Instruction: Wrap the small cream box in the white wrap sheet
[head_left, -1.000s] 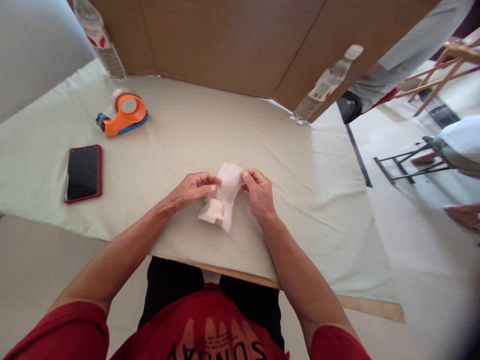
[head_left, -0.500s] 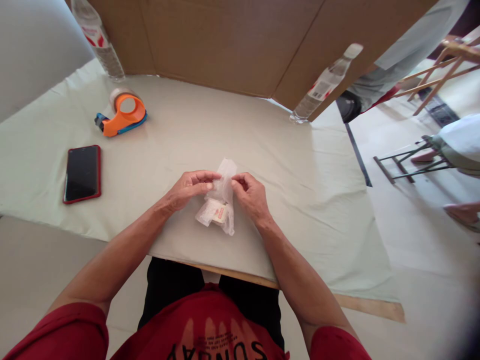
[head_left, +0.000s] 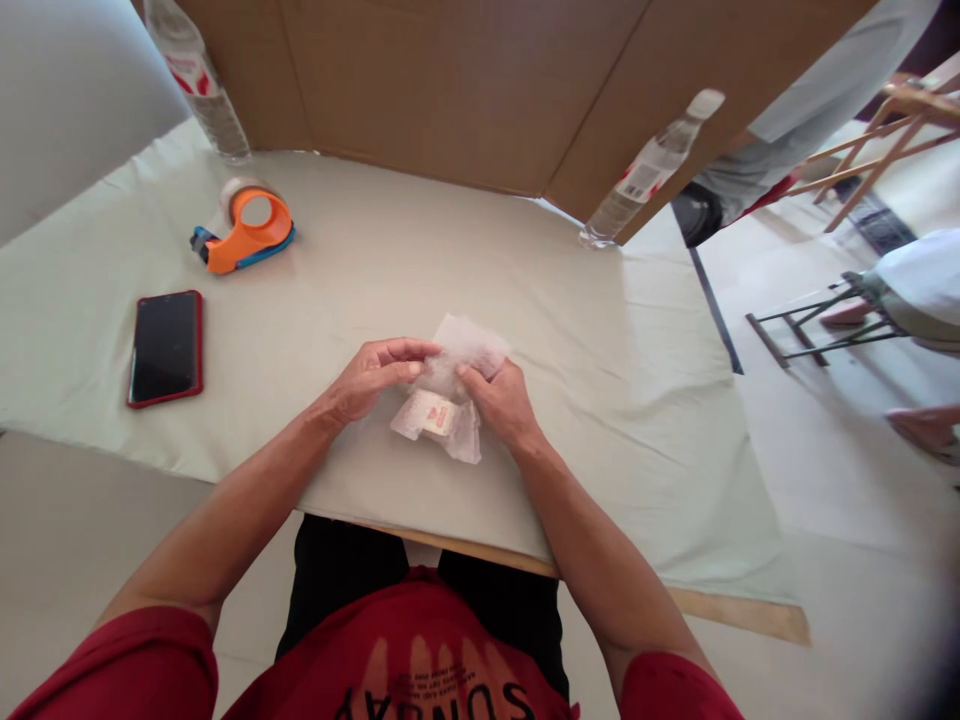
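Two bare hands work at the near side of the counter (head_left: pixel 375 260); closest to me is the red shirt (head_left: pixel 322 650), its big dark letters seeming to spell SUNDAY, the smaller lines unreadable; beyond it a small pale box (head_left: pixel 439 412) lies partly in clear plastic wrap (head_left: pixel 466 342), just on the body's side of the fingertips and between the hands; its red print is too small to read.

The wrap's long axis runs away from the body, leaning a little rightward, its far end spread out; the right hand (head_left: pixel 499 395) sits nearer the box and pinches the wrap, thumb on top; the left hand (head_left: pixel 386 370) is loosely curved at the wrap's left edge, thumb and forefinger apart, though I cannot tell whether it grips any.

Farther left lie a dark-screened phone (head_left: pixel 166 348) and an orange tape dispenser (head_left: pixel 253 230); two water bottles (head_left: pixel 201 85) (head_left: pixel 645 172) stand by the cardboard (head_left: pixel 427 90), their red-and-white labels illegible, the right one showing a barcode.
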